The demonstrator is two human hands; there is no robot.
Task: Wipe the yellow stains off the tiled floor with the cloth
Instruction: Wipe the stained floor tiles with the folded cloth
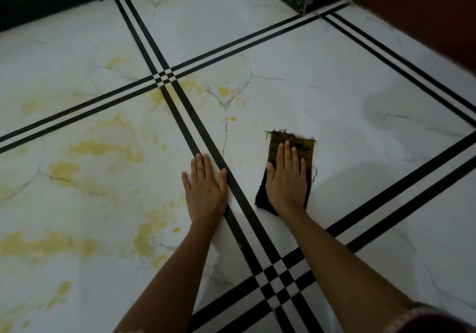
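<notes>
Right hand: my right hand [287,178] lies flat, fingers spread, on the cloth [304,150], centre-right of frame.
Left hand: my left hand [204,187] presses palm-down on bare tiled floor [334,80], thumb touching a black stripe [231,180].
Stains: yellow stains [87,150] cover the left half.
Cloth: dark, frayed far edge.
</notes>
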